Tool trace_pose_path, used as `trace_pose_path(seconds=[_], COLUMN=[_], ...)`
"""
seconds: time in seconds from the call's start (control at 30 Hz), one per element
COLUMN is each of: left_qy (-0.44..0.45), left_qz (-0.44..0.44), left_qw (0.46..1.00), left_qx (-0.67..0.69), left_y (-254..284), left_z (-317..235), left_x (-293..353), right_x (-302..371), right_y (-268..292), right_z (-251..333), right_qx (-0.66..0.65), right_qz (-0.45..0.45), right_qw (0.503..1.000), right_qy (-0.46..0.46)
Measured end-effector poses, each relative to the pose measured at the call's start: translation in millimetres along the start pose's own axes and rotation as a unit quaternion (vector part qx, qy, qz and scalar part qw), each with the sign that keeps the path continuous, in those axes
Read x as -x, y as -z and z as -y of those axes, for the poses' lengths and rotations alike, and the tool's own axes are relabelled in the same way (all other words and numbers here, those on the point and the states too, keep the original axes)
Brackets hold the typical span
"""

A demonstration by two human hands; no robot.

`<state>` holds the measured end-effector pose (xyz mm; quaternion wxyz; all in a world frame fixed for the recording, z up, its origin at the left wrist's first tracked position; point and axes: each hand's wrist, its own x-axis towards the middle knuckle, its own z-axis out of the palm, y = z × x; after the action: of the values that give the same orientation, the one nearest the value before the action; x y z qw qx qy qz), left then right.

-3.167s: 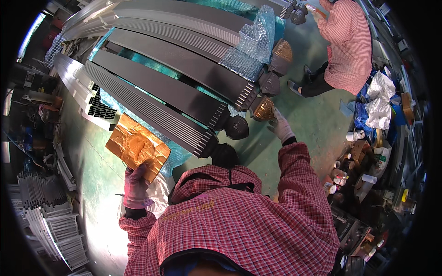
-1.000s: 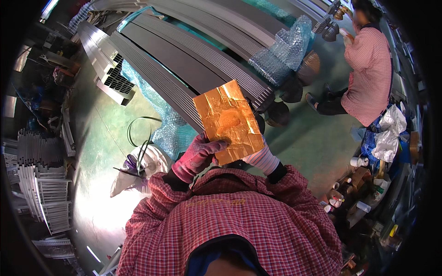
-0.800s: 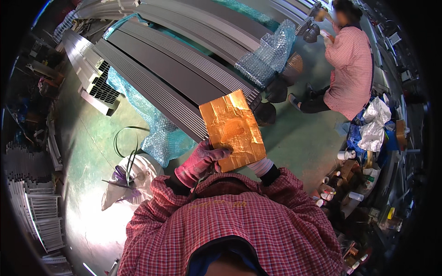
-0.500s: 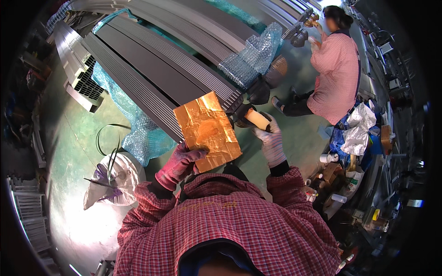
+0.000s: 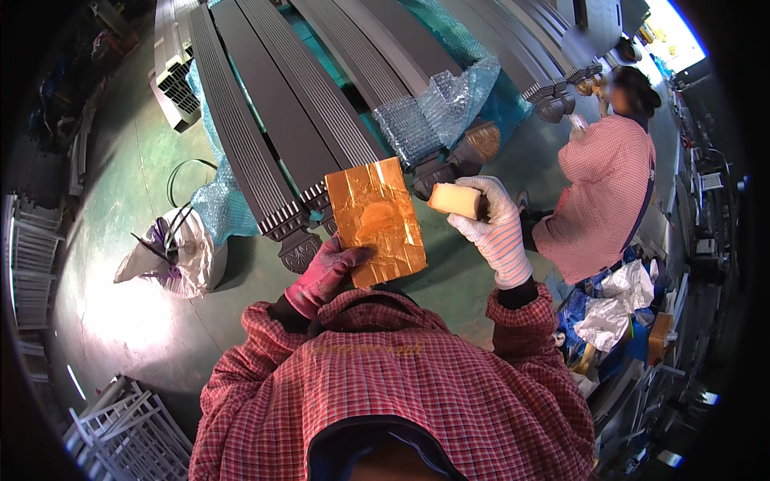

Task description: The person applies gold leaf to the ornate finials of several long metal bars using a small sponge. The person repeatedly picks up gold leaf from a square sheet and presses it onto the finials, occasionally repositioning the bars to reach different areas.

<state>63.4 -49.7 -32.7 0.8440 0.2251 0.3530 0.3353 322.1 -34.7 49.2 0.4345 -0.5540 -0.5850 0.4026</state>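
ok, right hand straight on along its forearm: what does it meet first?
Probably the gold-tipped post end, ahead of the right hand and its pale block; the dark post end sits just left of that line. Depth is unclear.

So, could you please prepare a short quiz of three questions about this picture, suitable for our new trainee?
1. True or false: the gloved left hand holds the gold-coloured board near its lower left.

2. What does the gloved right hand hold?
a) a roll of tape
b) a pale block
c) a plastic bottle

3. Fill the gap: a crumpled, see-through sheet of ____ lies over some of the long grey posts, near their ornamental ends.

Key: 1. True. 2. b. 3. bubble wrap.
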Motion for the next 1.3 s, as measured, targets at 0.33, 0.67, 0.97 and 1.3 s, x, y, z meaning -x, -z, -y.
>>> trace_pose_path(seconds=[0.33,0.67,0.97,1.3], left_qy=[-0.053,-0.093,-0.122,-0.131], left_qz=[-0.001,0.020,0.010,-0.024], left_qw=[0.998,0.995,0.992,0.991], left_qx=[-0.044,-0.033,-0.033,0.030], left_y=[-14.9,6.3,3.0,-28.6], left_z=[0.8,-0.3,11.3,18.4], left_x=[1.7,15.6,12.4,1.1], right_x=[-21.0,-14.8,-17.4,-33.3], right_y=[-21.7,-40.6,-50.4,-27.4], right_z=[8.5,29.2,10.0,22.9], right_qx=[-0.047,0.089,0.268,0.334], right_qz=[0.127,0.112,0.189,0.166], right_qw=[0.990,0.987,0.942,0.918], right_qy=[0.026,0.069,0.071,0.136])
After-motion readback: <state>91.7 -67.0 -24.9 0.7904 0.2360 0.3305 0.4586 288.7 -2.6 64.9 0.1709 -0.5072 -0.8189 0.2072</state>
